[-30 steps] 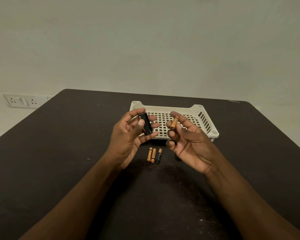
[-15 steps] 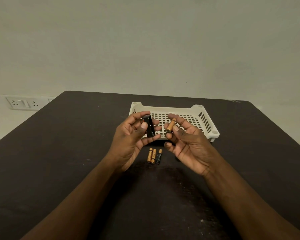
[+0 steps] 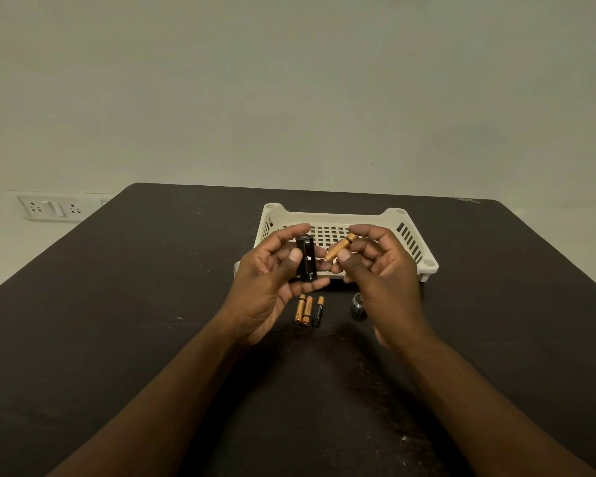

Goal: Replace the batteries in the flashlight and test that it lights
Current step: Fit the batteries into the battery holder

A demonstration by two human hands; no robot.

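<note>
My left hand (image 3: pixel 268 280) holds a small black battery holder (image 3: pixel 306 259) upright between thumb and fingers, above the table. My right hand (image 3: pixel 381 270) pinches a gold battery (image 3: pixel 340 247) tilted toward the holder, its lower end close to the holder's right side. Three loose batteries (image 3: pixel 308 310) lie side by side on the dark table below my hands, two gold and one mostly black. A dark flashlight part (image 3: pixel 357 306) stands on the table beside my right palm, partly hidden by it.
A white slotted plastic tray (image 3: pixel 413 242) sits just behind my hands. The dark table (image 3: pixel 152 304) stretches out on both sides. A wall socket plate (image 3: pixel 50 208) is at the far left, beyond the table edge.
Both hands dropped slightly and drew closer together. The gold battery has tipped and moved left toward the black holder. The flashlight part by my right palm has come into view.
</note>
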